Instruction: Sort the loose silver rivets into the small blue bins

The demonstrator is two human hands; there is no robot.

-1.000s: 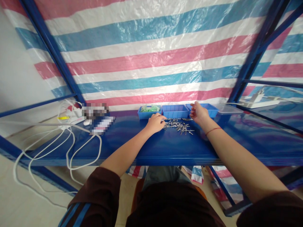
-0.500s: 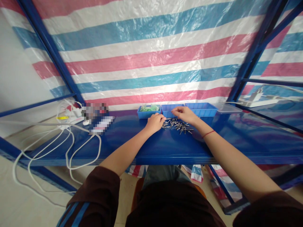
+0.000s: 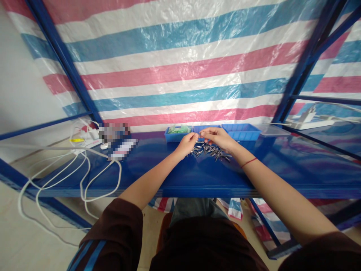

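Observation:
A loose pile of thin, dark metal pins (image 3: 216, 152), rather like blind rivets, lies on the blue shelf (image 3: 203, 175). Above its left end, my left hand (image 3: 187, 145) is closed in a pinch; what its fingertips hold is too small to make out. Facing it, my right hand (image 3: 218, 137) has thumb and forefinger together, close to the left fingertips, over the back of the pile. Any piece between these fingers is also too small to name. Behind the hands stands the middle blue bin (image 3: 207, 128), partly covered by the right hand.
A left blue bin (image 3: 175, 137) holds a green plastic-wrapped bundle (image 3: 179, 130). To the right are another blue bin (image 3: 241, 132) and a clear lid (image 3: 273, 130). White cables (image 3: 120, 177) hang over the shelf's left front edge. A power strip (image 3: 310, 121) lies far right.
My left hand has risen slightly from the pile and turned into a pinch towards the right hand. The right hand has shifted a little left, bringing the fingertips together.

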